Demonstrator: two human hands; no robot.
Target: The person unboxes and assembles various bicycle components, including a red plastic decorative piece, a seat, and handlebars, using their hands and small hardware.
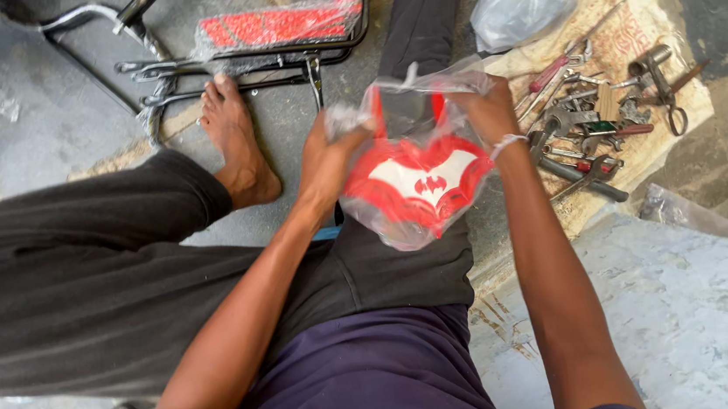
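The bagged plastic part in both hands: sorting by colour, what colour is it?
Red plastic part with white centre, red bat-shaped emblem; head view.

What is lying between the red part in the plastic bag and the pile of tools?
In the head view, only the right hand and its wrist lie between the bagged red part and the tools.

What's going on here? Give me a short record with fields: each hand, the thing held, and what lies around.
Left hand: grips the clear plastic bag's upper left edge
Right hand: grips the bag's upper right edge
Held thing: red part with a white panel, inside the plastic bag
Right of it: hand tools on a sack
Ahead: wrapped red seat, bare foot
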